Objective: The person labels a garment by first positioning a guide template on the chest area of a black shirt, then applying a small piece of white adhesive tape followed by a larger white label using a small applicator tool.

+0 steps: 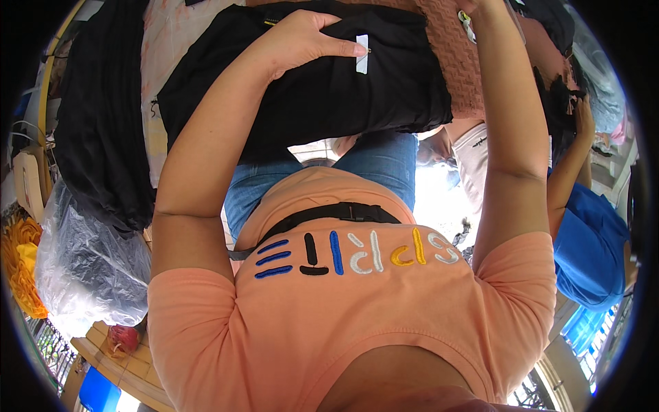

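A black garment lies spread in front of me, draped over the near edge of the work surface. My left hand is on it, palm down. Its thumb stretches over the cloth, with the tip on a small white label; the other fingers go into a fold and are partly hidden. At the upper edge my right hand is mostly cut off, its fingers closed. Beside it hangs a small white and greenish looped object, whose kind I cannot make out.
Textured brown-pink cloth lies right of the garment. Black cloth hangs at the left, above a clear plastic bag and yellow-orange material. At the right, another person in blue reaches toward dark fabric.
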A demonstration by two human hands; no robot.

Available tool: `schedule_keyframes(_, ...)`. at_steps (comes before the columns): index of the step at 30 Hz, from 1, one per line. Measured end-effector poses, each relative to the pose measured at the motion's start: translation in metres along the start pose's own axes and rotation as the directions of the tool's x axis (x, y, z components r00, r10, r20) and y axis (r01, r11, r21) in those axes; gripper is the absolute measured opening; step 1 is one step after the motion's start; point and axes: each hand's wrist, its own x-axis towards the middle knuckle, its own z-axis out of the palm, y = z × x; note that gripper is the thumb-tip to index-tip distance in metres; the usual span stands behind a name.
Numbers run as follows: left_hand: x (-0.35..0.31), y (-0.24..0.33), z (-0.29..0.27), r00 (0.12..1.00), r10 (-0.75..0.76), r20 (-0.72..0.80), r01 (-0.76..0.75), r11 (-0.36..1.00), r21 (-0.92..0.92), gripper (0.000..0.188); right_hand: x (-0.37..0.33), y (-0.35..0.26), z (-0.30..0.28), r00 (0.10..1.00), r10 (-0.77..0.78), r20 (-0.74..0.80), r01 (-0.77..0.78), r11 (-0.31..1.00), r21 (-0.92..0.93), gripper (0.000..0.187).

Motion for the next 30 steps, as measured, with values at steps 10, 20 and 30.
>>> schedule_keyframes(10,0.013,-0.015,0.006,0.999,0.049,-0.023,-0.052,0.988,-0.146,0.074,0.017,-0.013,-0.03,0.988,-0.125,-0.094,0.132,0.988,0.074,0.007)
schedule_keyframes(20,0.021,-0.02,0.014,0.993,0.017,-0.12,-0.037,0.985,-0.166,0.061,-0.044,-0.012,-0.011,0.953,-0.3,0.043,0.299,0.906,-0.301,0.003)
schedule_keyframes(30,0.003,-0.001,0.004,0.997,-0.08,0.002,0.077,0.952,-0.296,0.026,-0.15,0.059,0.047,0.892,-0.37,0.261,0.447,0.63,-0.635,0.01)
